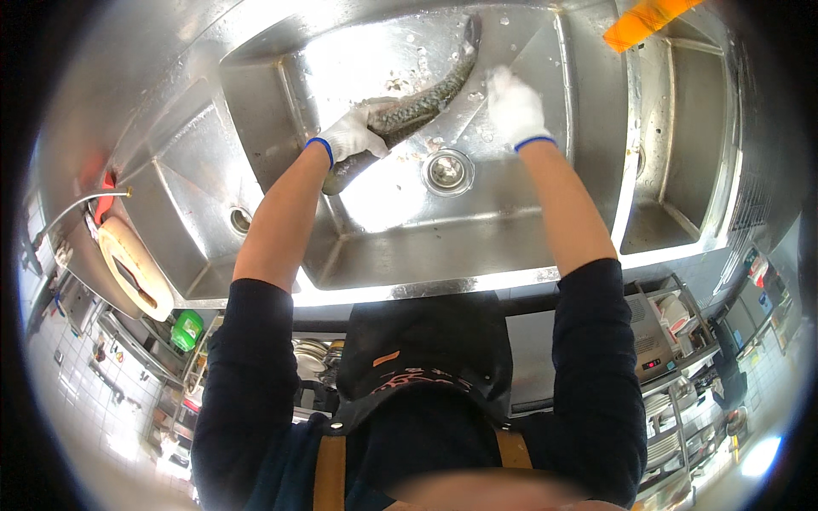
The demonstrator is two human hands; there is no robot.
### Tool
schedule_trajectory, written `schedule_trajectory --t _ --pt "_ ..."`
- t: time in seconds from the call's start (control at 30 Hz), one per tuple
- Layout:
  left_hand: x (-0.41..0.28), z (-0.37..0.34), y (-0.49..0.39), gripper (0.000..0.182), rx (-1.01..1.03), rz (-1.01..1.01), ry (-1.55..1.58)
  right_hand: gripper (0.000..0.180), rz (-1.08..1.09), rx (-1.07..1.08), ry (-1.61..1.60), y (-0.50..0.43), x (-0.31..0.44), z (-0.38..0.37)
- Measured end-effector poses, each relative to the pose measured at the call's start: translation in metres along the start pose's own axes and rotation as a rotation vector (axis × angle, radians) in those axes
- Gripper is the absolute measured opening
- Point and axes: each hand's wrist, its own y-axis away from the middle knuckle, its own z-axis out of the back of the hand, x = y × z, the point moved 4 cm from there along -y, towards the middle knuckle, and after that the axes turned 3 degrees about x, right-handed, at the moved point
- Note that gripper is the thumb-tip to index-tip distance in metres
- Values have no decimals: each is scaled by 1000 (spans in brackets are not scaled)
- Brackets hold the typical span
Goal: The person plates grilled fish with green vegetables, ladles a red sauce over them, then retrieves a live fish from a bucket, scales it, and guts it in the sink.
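Note:
A whole fish (pixel 434 99) with dark, coarse scales lies slantwise in the middle basin of a stainless steel sink (pixel 415 255). Its tail points to the far side, and its front end is near my left forearm. My left hand (pixel 353 135), in a white knit glove with a blue cuff, is clasped around the fish's front part. To the right of the fish, apart from it, my right hand (pixel 516 110) wears a matching glove. That hand is blurred by motion, so whether its fingers hold something cannot be made out. Loose scales (pixel 396 84) are scattered on the basin floor.
A drain (pixel 447 172) sits below the fish. Side basins flank the middle one, left (pixel 192 172) and right (pixel 696 121). On the left edge a knife (pixel 135 281) lies on a pale cutting board (pixel 112 239), near a hose (pixel 77 205). An orange strip (pixel 645 24) crosses the top right.

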Motion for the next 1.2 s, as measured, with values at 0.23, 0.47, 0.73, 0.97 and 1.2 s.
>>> schedule_trajectory --t 0.23,0.47,0.73,0.97,1.2 --pt "-1 -7 11 103 -18 -86 -207 33 160 213 141 20 -2 -33" --pt "7 -12 12 102 -46 -19 64 37 70 378 108 71 34 -38" --pt "4 -23 11 99 -83 -40 177 29 -58 159 19 52 34 -13" --pt "-3 -40 17 106 -40 -19 -82 45 9 606 36 86 65 -19" --pt "1 -49 1 102 -204 -186 -259 28 202 603 -68 93 78 0"
